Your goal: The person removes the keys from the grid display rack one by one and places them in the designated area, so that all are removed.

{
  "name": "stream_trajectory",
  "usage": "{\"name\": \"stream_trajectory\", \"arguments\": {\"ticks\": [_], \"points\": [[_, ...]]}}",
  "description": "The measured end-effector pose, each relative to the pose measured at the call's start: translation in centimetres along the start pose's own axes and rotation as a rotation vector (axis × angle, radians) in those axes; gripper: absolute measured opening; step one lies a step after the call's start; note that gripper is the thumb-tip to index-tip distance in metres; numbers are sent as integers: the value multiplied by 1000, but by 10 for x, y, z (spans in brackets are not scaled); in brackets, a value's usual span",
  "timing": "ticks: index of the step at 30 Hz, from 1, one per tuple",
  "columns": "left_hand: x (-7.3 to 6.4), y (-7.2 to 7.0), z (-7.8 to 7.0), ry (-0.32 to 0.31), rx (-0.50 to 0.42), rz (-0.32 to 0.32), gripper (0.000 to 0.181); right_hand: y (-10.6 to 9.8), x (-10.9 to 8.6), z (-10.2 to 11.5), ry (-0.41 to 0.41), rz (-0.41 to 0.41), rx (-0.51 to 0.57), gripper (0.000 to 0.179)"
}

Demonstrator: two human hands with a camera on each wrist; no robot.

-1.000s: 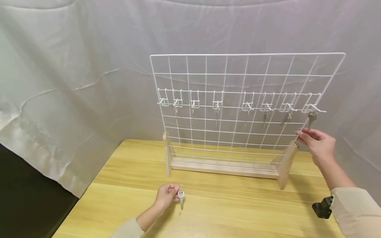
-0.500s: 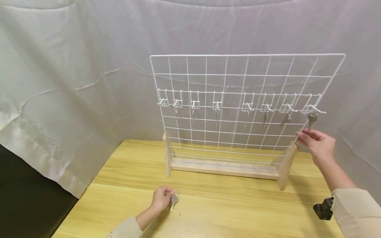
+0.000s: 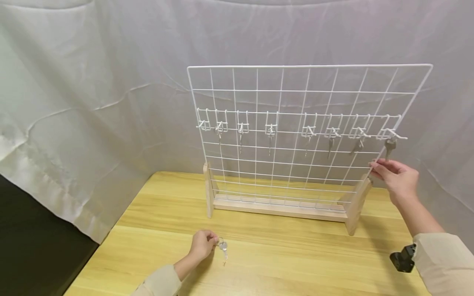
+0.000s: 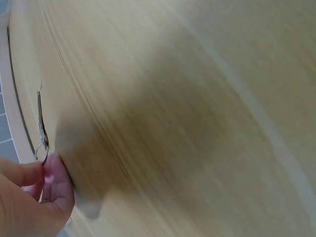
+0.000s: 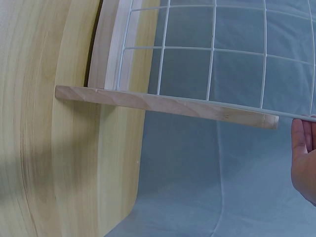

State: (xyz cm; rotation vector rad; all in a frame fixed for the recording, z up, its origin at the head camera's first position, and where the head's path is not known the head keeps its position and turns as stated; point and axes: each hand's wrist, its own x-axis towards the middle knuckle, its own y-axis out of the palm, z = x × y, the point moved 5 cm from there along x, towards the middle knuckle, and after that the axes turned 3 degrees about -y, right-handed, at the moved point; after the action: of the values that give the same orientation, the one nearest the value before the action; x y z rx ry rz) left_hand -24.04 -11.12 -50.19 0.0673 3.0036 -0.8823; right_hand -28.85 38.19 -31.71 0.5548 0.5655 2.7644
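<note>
My left hand pinches the thin ring of a silver key between thumb and fingertips, low over the wooden table. The key slants away from the fingers; in the left wrist view the key points off beyond the fingertips. My right hand grips the right edge wire of a white wire grid, just above its wooden stand. A darker key hangs from the rightmost hook, right above that hand. In the right wrist view, only the fingers and part of the palm show at the wire.
Several white hooks line the grid, such as the leftmost hook, and keys hang from most others, including a key right of centre. A grey curtain encloses the table. A black device sits at my right wrist.
My left hand has shifted slightly left, and the key has swung, now standing farther out from the fingertips on its ring. My right hand stays on the grid's edge.
</note>
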Motion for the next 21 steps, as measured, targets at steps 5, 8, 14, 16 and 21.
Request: {"name": "stream_trajectory", "arguments": {"ticks": [5, 8, 14, 16, 21], "points": [[4, 3, 0, 15, 46, -25, 9, -2, -1, -1, 8, -13, -2, 25], [7, 4, -1, 20, 88, -37, 7, -3, -1, -2, 24, -28, -8, 23], [1, 6, -8, 170, 231, -102, 7, -1, 0, -1, 25, -31, -10, 23], [-8, 9, -12, 306, 338, -110, 9, -1, 0, -1, 20, -26, -11, 24], [-40, 21, -17, 801, 652, -30, 21, -2, 1, 0, 6, -26, -35, 22]]}}
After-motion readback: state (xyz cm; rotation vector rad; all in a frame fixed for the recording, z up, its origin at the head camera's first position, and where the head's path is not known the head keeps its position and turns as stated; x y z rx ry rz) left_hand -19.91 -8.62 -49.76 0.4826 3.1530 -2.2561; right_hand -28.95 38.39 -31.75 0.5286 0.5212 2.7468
